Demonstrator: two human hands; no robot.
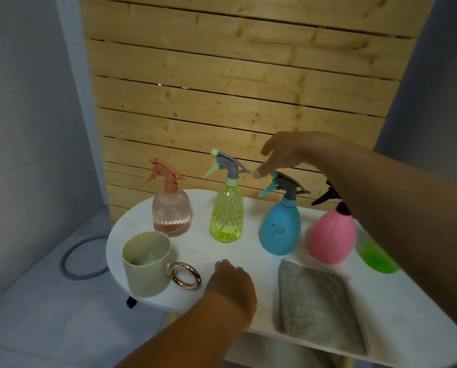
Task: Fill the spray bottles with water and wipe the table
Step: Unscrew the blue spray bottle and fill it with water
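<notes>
Four spray bottles stand upright in a row along the back of the white oval counter, each apart from its neighbour. From our left we note: a ribbed, clear peach bottle with a peach trigger head, holding a shallow layer of liquid at its base; a translucent yellow-green bottle with a grey and mint trigger head; an opaque blue bottle with a grey and teal trigger head; an opaque pink bottle with a black trigger head, partly covered by our right forearm. A blurred green translucent object lies just right of the pink bottle; we cannot tell what it is.

Near the front left edge sits a pale green ceramic mug with a shiny copper ring handle. A folded grey-beige towel lies flat at the front right.

Our right hand hovers above the yellow-green and blue trigger heads, fingers relaxed and spread, gripping nothing. Our left hand rests on the counter between mug and towel, fingers holding nothing.

Wooden slats form the wall behind.
</notes>
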